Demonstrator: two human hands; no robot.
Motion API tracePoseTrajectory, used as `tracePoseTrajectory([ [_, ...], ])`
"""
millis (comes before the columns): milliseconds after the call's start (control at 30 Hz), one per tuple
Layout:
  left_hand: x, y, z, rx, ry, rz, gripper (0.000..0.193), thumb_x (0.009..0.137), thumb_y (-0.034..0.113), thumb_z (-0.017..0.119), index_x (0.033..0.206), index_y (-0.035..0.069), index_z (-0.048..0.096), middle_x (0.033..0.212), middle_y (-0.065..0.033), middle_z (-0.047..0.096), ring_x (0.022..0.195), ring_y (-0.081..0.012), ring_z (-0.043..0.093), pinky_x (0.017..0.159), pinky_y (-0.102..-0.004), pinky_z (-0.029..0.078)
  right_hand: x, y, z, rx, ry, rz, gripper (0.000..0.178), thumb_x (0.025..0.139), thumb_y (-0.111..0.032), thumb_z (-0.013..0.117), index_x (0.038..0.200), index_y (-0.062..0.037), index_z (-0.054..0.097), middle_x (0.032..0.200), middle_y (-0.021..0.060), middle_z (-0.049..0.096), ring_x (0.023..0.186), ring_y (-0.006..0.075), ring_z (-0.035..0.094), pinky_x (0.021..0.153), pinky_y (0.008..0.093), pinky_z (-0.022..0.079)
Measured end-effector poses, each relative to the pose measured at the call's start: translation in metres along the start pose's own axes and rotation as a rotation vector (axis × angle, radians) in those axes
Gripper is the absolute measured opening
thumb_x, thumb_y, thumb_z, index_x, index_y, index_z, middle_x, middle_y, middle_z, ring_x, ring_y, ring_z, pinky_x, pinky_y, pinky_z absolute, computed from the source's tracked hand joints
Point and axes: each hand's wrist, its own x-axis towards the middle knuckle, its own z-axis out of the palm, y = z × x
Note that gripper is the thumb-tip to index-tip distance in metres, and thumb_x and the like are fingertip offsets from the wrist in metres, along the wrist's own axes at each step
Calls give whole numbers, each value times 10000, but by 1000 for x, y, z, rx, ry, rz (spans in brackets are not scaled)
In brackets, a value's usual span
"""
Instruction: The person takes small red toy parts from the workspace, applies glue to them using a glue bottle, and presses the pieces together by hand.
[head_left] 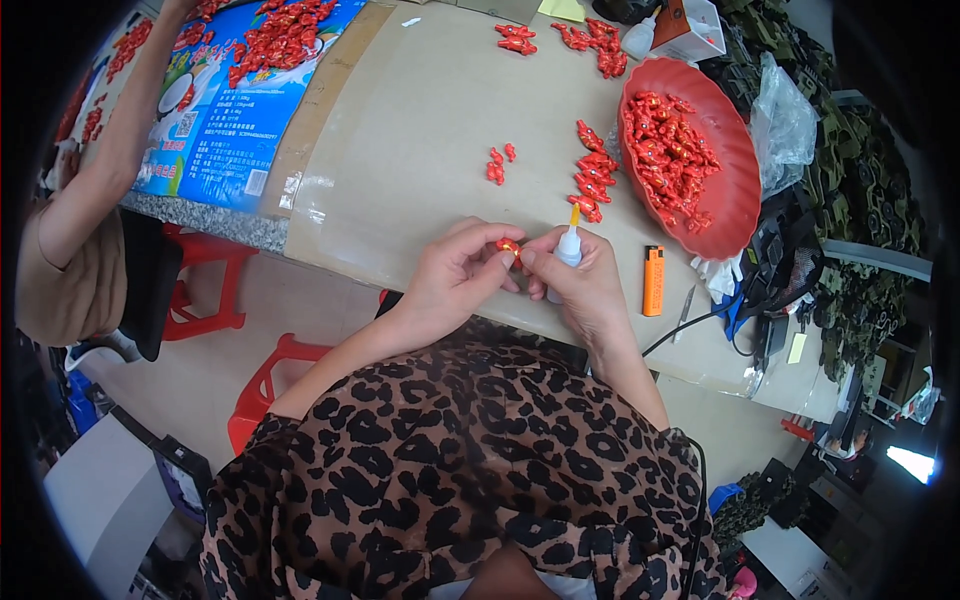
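Note:
Between the fingertips of my left hand (452, 272) is a small red figure (508, 247) with a glint of gold; the fingers partly cover it. My right hand (592, 285) is closed round a small white squeeze bottle (569, 246) with a yellow tip, which points up and away from me. Its thumb and forefinger also meet at the red figure's right side. Just beyond my hands lie a few loose red pieces (496, 167). A short row of red figures (594, 172) runs beside a red scalloped bowl (742, 205) heaped with similar figures (668, 150).
Right of my hands lie an orange lighter (653, 282) and a thin metal tool (686, 312). Another white bottle (639, 39) and a clear plastic bag (783, 120) are farther back. At left, a co-worker's arm (125, 125) reaches over blue printed cardboard (215, 150) bearing red figures.

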Motion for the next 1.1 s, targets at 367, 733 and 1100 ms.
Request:
tracePoseTrajectory([
  [367,0,0,-1,13,11,-20,220,826,-17,438,1039,-17,492,908,-69,445,779,-106,531,663,-209,488,3,1,4,-56,24,-32,60,734,-43,598,742,7,565,619,47,552,477,94,495,455,210,402],
  [733,-1,-2,0,10,43,-36,210,829,1,450,1032,-27,493,904,-77,457,751,-111,547,625,-208,487,3,1,4,-36,34,-22,74,733,-61,584,738,7,553,630,48,552,469,88,493,446,206,402],
  [1100,4,5,1,-47,42,-128,247,861,102,449,1068,-28,488,806,-66,541,638,-78,515,554,-232,492,5,-1,0,89,34,-17,81,709,-53,577,740,19,558,642,61,562,460,89,492,435,216,425],
])
